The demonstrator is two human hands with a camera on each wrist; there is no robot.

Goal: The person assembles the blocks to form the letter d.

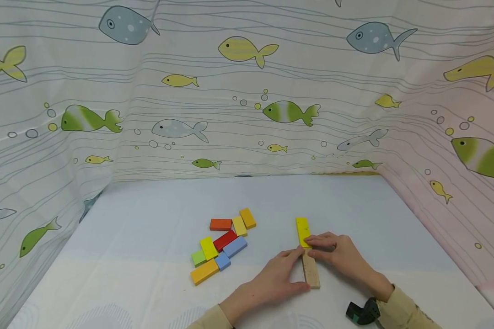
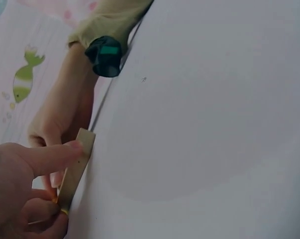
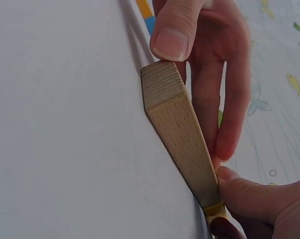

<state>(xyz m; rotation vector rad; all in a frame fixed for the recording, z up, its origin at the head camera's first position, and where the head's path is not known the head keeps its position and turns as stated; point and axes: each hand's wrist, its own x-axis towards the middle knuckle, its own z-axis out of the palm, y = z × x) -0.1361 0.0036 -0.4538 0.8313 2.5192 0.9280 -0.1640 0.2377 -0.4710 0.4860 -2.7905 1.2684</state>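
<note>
A plain wooden block point(image 1: 311, 271) lies on the table, its far end against a bright yellow block point(image 1: 302, 230); the two form a line. My left hand point(image 1: 276, 278) spans the wooden block lengthwise, thumb on its near end and fingertips at the far end by the joint. In the right wrist view the left thumb point(image 3: 170, 42) presses the block's end face point(image 3: 162, 84). From the right side my right hand point(image 1: 346, 256) reaches in with extended fingers. Its index fingertip touches the yellow block near the joint, and its thumb touches the wooden block's side.
Left of the hands, several coloured blocks lie touching in a cluster, among them a red block point(image 1: 225, 240), a blue block point(image 1: 235, 247) and an orange block point(image 1: 204, 272). A dark wrist device point(image 1: 363, 311) sits by the right sleeve. Fish-patterned cloth point(image 1: 230, 109) surrounds the white table.
</note>
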